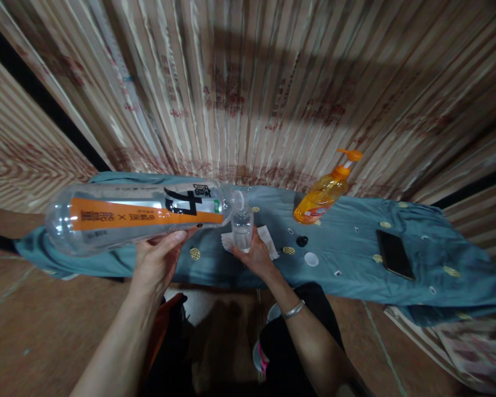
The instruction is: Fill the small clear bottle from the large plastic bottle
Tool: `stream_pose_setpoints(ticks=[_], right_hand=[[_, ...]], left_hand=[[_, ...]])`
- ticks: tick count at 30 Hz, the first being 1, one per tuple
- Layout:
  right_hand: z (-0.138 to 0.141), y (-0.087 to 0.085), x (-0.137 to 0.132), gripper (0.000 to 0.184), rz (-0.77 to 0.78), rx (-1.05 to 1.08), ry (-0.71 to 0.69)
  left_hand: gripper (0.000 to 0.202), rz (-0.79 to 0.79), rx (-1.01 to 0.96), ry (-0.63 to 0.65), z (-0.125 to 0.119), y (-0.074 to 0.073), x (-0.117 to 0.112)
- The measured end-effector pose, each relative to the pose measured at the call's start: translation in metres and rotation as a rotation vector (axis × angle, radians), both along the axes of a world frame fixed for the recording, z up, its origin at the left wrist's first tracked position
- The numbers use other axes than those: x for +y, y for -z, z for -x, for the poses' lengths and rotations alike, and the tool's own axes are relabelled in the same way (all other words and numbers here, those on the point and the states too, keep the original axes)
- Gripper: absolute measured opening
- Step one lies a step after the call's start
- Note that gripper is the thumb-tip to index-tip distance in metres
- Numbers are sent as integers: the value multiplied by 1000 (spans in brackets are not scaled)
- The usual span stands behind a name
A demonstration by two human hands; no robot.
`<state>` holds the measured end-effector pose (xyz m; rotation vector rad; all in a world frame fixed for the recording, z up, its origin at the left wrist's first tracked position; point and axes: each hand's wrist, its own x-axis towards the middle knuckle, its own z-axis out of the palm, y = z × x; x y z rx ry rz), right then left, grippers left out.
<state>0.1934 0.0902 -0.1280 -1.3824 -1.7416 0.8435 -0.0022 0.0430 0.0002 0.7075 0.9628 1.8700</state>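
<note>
My left hand (pixel 159 256) is wrapped round a large clear plastic bottle (pixel 140 212) with an orange and silver label. The bottle lies nearly level in the air, its mouth pointing right. Right at that mouth is the top of a small clear bottle (pixel 242 229), which my right hand (pixel 254 255) grips from below and the right. The small one stands upright and looks partly filled with clear liquid. Behind and under it, a white tissue (pixel 268 238) lies on the teal cloth. Whether liquid is flowing between the two mouths I cannot make out.
A pump bottle of orange liquid (pixel 320 198) stands right of centre on the cloth-covered bench (pixel 351 275). Near it lie a small black cap (pixel 302 241) and a white round lid (pixel 311 259). Farther right is a dark phone (pixel 395 253). A striped curtain (pixel 252 99) hangs behind.
</note>
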Motion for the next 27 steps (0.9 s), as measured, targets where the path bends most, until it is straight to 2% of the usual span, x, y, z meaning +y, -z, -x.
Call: stream_pose_setpoints(ticks=[16, 27], right_hand=[[0, 6, 1, 90, -27, 8, 3], [1, -3, -1, 88, -15, -4, 7]], left_hand=[[56, -2, -2, -12, -1, -3, -1], [63, -7, -13, -15, -3, -7, -2]])
